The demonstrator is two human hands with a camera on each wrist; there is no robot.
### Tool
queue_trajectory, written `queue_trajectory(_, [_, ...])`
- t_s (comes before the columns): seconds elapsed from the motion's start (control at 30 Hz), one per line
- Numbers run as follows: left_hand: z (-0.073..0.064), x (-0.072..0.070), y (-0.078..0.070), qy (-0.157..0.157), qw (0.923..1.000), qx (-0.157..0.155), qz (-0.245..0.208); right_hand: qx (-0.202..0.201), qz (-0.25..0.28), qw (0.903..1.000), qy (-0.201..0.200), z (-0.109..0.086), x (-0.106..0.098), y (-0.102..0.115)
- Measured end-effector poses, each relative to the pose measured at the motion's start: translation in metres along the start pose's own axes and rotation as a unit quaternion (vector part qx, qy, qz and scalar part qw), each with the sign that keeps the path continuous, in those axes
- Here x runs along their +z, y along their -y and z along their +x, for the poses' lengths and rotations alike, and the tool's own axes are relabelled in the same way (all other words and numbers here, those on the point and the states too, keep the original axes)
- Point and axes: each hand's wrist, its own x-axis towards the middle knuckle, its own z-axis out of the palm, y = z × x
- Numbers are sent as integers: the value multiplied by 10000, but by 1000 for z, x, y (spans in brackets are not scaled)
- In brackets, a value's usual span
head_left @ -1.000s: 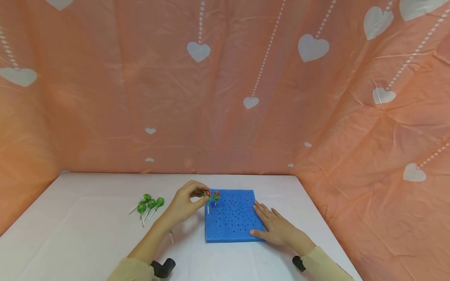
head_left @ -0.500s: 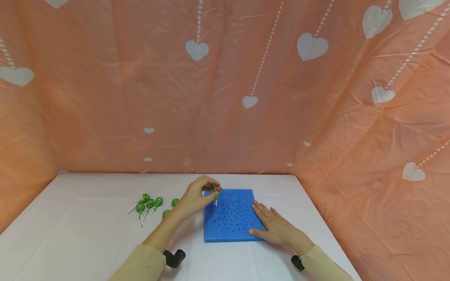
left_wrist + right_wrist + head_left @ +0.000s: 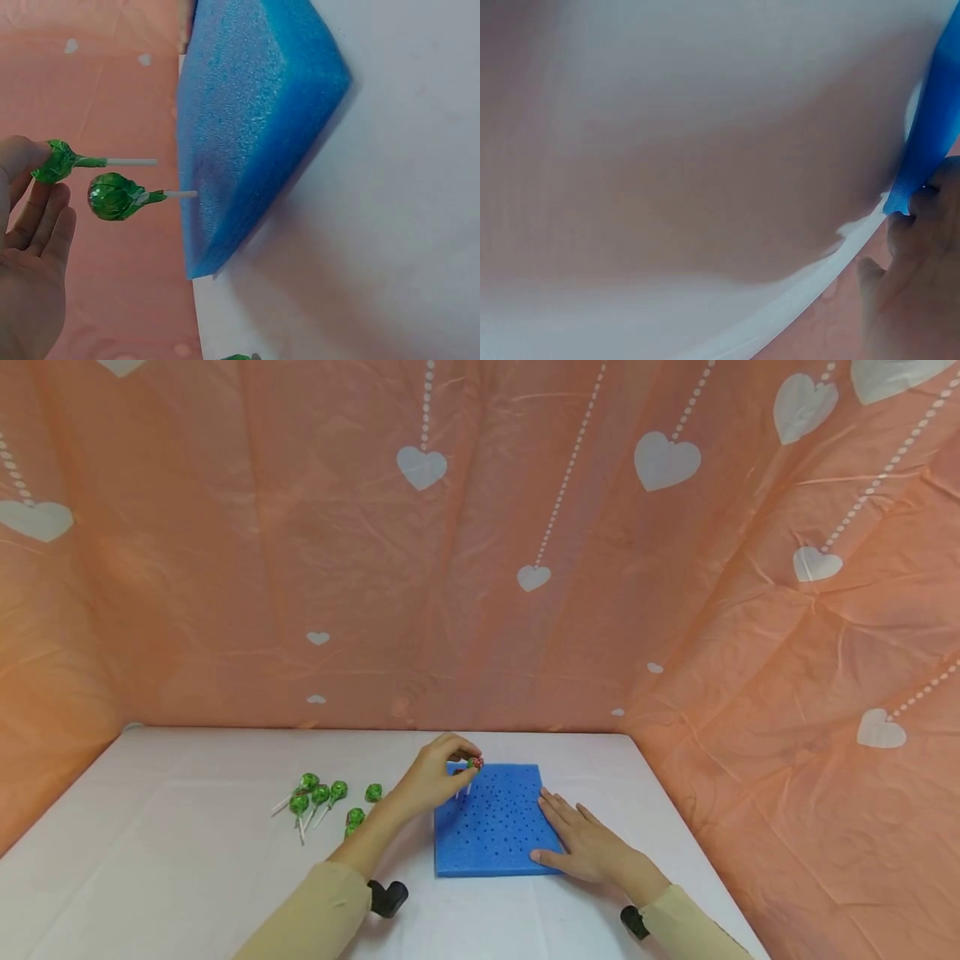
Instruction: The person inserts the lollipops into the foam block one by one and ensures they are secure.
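My left hand [image 3: 435,781] pinches a green-and-red wrapped lollipop [image 3: 54,162] by its candy head, over the far left part of a blue foam block [image 3: 498,827] dotted with small holes. The white stick points down, its tip above the foam surface. A second lollipop [image 3: 112,196] stands upright in the block, close beside the held one; in the head view my fingers mostly cover it. My right hand [image 3: 588,847] rests on the block's right edge, fingers straight and thumb on the near right corner.
Left of the block, several green lollipops [image 3: 299,803] lie in a loose group on the white table [image 3: 187,860]. Closer to my left forearm are more lollipops [image 3: 355,817], partly hidden by it. An orange curtain [image 3: 480,652] hangs behind and beside the table.
My left hand has carried its lollipop rightward, past the standing one, uncovering lollipops on the table behind the forearm. The right hand has kept its place on the block.
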Motion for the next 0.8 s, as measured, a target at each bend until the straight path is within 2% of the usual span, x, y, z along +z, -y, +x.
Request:
queue_trajectory(0.27, [4,6,6,111,9999,91,-55,-74,73,9999,-7,-1,-1,2])
queue_trajectory(0.5, [4,8,10,107,9999,68,-38,-148,79,9998,-110,-3,-2,3])
queue_trajectory(0.8, [3,10,14,106,9999,-27,75,-66,54,10000,-49,-2,-3,4])
